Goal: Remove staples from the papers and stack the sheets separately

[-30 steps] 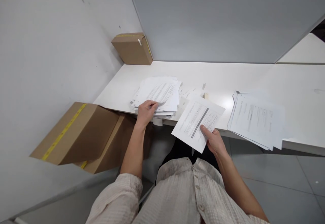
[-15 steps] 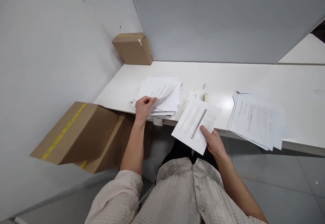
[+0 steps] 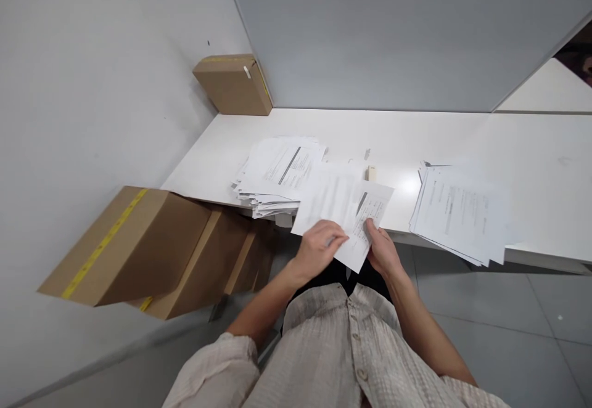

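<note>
Pinched in my left hand (image 3: 320, 249) is the near corner of a printed sheet of paper (image 3: 329, 195), slightly blurred. That sheet overlaps the printed paper (image 3: 375, 201) in my right hand (image 3: 383, 248), whose thumb presses on top while its fingers are hidden underneath. Whether my right hand holds one sheet or several, I cannot tell. An uneven stack of papers (image 3: 282, 167) lies on the table to the left of both hands. Off to the right, a fanned pile of printed papers (image 3: 457, 217) hangs partly over the table's front edge.
The white table (image 3: 546, 180) runs along a grey partition (image 3: 370, 38). A small cream-coloured block (image 3: 370, 173) sits behind the held papers. One cardboard box (image 3: 234, 87) stands in the back left corner; several more, including a taped box (image 3: 124, 248), are at lower left.
My left hand has lifted a sheet off the left stack and carried it right, over the paper in my right hand. A form with a dark bar now tops that stack.
</note>
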A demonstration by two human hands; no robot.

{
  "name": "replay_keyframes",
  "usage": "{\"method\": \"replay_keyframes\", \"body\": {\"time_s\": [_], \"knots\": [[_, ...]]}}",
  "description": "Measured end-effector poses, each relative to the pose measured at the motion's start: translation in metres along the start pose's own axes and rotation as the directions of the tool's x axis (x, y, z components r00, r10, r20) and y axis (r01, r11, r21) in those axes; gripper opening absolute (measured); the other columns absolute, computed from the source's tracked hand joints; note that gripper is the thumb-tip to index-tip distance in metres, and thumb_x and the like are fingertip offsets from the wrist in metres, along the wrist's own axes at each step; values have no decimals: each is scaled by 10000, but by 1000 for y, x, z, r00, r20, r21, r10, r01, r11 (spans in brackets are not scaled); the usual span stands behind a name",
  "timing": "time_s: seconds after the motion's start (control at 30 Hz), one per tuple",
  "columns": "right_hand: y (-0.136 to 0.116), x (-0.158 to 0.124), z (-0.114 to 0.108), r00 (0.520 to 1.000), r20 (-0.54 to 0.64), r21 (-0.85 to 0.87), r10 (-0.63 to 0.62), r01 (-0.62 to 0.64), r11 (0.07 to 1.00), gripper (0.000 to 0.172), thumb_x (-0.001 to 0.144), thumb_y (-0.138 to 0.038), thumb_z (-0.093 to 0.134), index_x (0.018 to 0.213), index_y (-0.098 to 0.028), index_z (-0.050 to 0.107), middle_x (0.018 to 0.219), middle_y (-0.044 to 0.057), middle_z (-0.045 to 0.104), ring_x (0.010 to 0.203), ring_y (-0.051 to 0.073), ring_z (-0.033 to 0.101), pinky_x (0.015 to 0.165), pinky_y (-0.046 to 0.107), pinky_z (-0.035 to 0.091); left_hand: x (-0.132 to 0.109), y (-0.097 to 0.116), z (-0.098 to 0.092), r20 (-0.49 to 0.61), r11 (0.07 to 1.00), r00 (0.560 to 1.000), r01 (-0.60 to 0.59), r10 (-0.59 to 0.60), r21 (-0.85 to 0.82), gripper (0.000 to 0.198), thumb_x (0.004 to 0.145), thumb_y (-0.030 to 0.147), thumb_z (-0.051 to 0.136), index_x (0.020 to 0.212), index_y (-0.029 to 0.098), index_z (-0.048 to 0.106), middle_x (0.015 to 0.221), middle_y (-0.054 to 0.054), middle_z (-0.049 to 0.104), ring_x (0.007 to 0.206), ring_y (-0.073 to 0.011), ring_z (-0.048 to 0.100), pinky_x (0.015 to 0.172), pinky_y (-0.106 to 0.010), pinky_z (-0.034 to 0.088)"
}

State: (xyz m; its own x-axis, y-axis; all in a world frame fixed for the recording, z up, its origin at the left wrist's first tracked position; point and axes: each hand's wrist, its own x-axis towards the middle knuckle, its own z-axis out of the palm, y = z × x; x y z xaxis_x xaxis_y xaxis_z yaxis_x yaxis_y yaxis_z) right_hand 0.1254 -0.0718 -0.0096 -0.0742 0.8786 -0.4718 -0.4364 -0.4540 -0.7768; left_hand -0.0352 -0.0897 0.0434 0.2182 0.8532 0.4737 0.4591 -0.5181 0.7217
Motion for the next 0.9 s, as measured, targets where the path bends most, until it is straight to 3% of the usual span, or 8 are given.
{"method": "replay_keyframes", "body": {"time_s": [0.13,0.27,0.4,0.5,0.6,0.67,0.77,0.9], "knots": [[0,-2,-3,998,29,-79,-53,55,995,504,782,-597,435,1003,-193,639,965,75,684,977,267,602,765,368,521,-18,4,32,140,999,989,-47,49,-20,114,823,213,530,742,158,587,745,-44,623,783,-138,573,722,-275,483],[-2,-5,-9,983,93,-239,-159,177,955,431,715,-491,598,996,-167,641,956,66,687,932,266,608,809,387,479,-24,3,41,228,993,970,-67,88,-98,102,804,256,565,778,161,592,776,-43,639,830,-150,569,766,-289,479],[-6,-8,-17,976,51,-384,-213,216,898,382,703,-438,622,932,-134,661,950,90,689,876,272,617,789,402,463,-17,-16,34,44,997,998,56,-54,-44,165,803,299,562,913,183,601,935,-65,631,951,-177,549,880,-352,437],[-12,-14,-21,950,99,-502,-295,303,810,332,744,-405,589,946,-154,669,1002,79,677,935,279,599,809,393,448,-8,-35,27,-185,959,941,278,-285,-65,333,830,339,512,1130,196,518,1163,-105,541,1106,-200,485,959,-388,379],[-20,-21,-25,903,216,-594,-371,423,685,258,781,-365,551,901,-179,684,950,45,688,918,273,603,785,368,454,5,-46,23,-157,865,869,418,-470,-279,517,833,399,491,1292,192,372,1274,-135,466,1163,-204,460,970,-373,373],[-25,-24,-27,869,287,-625,-404,489,608,227,793,-338,537,889,-194,684,907,27,690,882,261,611,758,352,462,13,-47,22,-63,780,842,466,-536,-418,509,831,425,487,1275,189,408,1241,-126,507,1143,-199,484,958,-355,386],[-32,-25,-29,832,348,-641,-431,547,539,196,795,-313,536,876,-205,677,866,20,687,843,246,618,738,346,468,25,-44,21,9,699,846,447,-533,-558,378,814,438,508,1069,172,591,1040,-82,632,1010,-192,566,896,-338,430],[-46,-19,-29,832,245,-610,-497,531,588,211,760,-323,586,909,-197,665,927,38,684,895,256,612,757,368,476,39,-30,17,-127,750,881,304,-457,-587,288,785,397,562,912,154,648,870,-39,669,869,-168,598,820,-302,458]]}}
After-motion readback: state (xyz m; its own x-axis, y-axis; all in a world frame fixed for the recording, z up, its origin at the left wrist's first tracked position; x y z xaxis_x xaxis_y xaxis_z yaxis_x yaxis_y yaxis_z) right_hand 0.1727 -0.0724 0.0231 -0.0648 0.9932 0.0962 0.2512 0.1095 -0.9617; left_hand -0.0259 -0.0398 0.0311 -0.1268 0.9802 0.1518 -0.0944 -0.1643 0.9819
